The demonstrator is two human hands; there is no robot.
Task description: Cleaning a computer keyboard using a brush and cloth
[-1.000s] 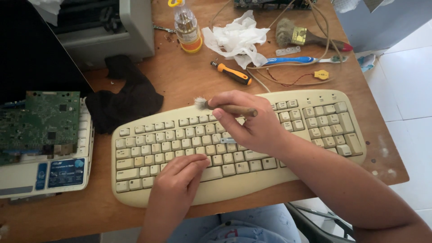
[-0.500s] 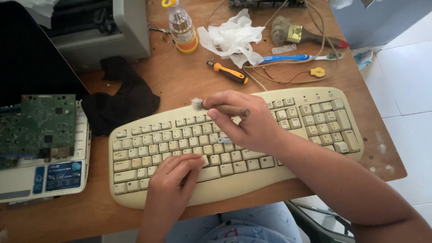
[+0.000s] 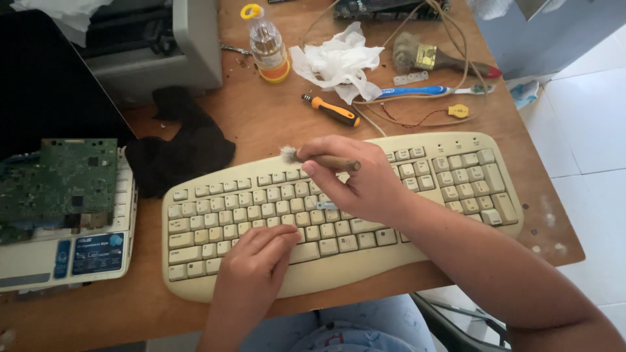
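Fingers of the right hand (image 3: 362, 182) clamp a small brush (image 3: 319, 158), its bristles at the top key rows of the keyboard (image 3: 456, 176). Left hand (image 3: 254, 261) lies flat on the lower keys, fingers together. Keyboard sits on the table (image 3: 261, 124), near a screwdriver (image 3: 331, 110).

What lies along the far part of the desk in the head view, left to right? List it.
Grey machine → small bottle → crumpled white tissue → paintbrush.
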